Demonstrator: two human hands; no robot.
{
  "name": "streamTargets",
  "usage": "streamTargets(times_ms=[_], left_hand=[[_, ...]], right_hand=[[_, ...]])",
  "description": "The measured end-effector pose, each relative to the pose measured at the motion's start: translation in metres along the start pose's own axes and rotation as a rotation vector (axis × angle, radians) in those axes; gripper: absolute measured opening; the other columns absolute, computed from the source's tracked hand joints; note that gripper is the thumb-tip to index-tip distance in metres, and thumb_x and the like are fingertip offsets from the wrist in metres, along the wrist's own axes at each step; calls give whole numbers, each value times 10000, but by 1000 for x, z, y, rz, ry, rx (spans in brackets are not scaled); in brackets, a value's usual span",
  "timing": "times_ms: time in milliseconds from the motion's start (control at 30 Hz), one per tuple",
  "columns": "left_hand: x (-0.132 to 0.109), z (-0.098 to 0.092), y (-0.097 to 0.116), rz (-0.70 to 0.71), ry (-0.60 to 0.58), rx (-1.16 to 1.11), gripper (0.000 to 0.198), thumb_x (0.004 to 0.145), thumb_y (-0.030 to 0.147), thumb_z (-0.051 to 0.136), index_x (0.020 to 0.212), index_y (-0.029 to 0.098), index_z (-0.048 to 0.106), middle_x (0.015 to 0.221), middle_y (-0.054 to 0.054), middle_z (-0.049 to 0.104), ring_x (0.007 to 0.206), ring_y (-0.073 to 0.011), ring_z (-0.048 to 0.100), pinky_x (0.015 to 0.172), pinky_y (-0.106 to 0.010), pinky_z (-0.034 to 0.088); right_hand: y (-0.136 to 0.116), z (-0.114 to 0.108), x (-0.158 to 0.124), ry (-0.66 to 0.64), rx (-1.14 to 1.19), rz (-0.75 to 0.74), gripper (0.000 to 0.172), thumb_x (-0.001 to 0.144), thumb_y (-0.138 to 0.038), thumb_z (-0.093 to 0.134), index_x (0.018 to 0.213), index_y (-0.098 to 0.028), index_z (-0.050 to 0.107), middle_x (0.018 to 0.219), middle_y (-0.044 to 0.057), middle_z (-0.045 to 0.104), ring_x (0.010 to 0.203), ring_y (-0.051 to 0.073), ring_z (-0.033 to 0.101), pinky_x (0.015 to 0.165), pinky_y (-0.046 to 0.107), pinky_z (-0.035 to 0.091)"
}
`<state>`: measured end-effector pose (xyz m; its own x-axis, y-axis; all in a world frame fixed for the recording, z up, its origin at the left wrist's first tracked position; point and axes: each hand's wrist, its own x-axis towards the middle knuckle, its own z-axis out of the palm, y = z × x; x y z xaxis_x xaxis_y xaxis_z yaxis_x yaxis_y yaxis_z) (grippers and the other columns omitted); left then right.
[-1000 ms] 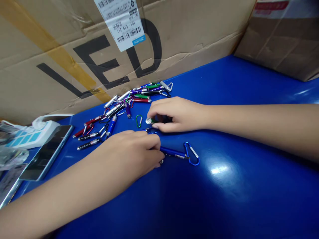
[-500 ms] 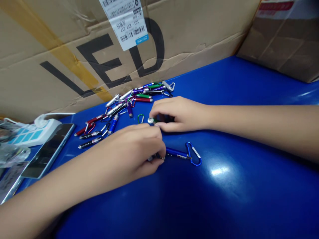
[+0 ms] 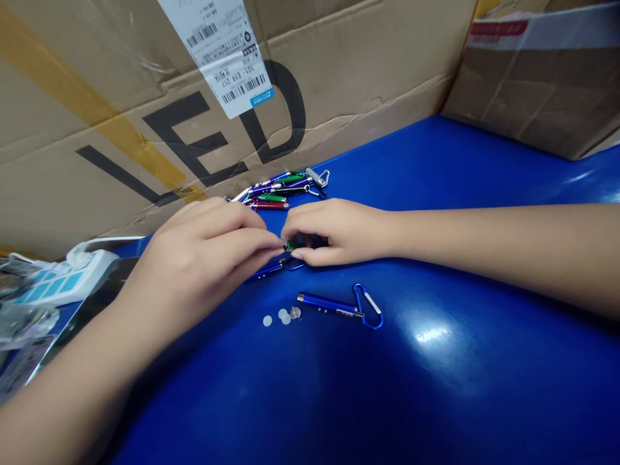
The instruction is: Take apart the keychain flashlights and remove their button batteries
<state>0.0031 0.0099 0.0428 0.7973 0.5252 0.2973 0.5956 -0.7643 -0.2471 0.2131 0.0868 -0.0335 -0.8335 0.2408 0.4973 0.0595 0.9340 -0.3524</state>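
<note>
Two hands: right hand (image 3: 334,232), fingers pinching a green tube (image 3: 293,245) in front of the big box (image 3: 353,84); left hand (image 3: 203,252), fingertips at the tube's end, cannot tell whether pinching.
Green tube: inside hidden.
Second box (image 3: 523,97): right of the big box; both contents hidden.
Silver discs (image 3: 267,321): on the desk (image 3: 387,387), farther from the big box.

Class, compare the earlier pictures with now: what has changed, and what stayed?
The left hand moved up and left, from beside the near blue pen to the green pen, uncovering small discs. The right hand still holds the green pen; the near blue pen stayed put.
</note>
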Motion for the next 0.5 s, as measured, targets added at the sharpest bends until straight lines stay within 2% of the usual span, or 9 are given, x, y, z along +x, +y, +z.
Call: streamTargets(times_ms=[133,267,400,433,500], left_hand=[[0,-4,-1,-6,-110,-27,174,939,272,502,1022,264,655,955,-16,665,807,-188,571,723,-333,418],[0,-6,-1,-34,-129,-9,207,952,301,466,1012,283,664,953,-21,672,796,-201,569,713,-345,398],[0,-13,4,-29,-156,-77,184,942,283,486,982,237,659,918,-33,667,819,-194,590,736,-321,411],[0,-15,6,-36,-182,-127,181,941,289,484,963,235,655,895,-25,667,807,-185,599,730,-309,420],[1,-18,12,-57,-310,-259,153,926,307,513,923,249,655,866,0,670,757,-161,616,681,-277,441]], right_hand=[[0,0,0,4,8,-2,164,849,-177,528,983,-129,608,930,52,645,808,139,558,733,257,429],[0,1,0,15,7,13,149,847,-178,530,970,-137,603,899,40,634,781,133,551,712,250,424],[0,1,-1,12,6,-1,139,851,-186,533,967,-141,595,895,37,627,785,131,546,715,249,423],[1,2,-1,15,5,-5,136,852,-189,535,965,-140,593,894,38,625,786,131,545,716,250,423],[2,2,-1,15,3,-9,136,854,-193,538,967,-138,590,898,40,622,790,131,542,719,253,424]])
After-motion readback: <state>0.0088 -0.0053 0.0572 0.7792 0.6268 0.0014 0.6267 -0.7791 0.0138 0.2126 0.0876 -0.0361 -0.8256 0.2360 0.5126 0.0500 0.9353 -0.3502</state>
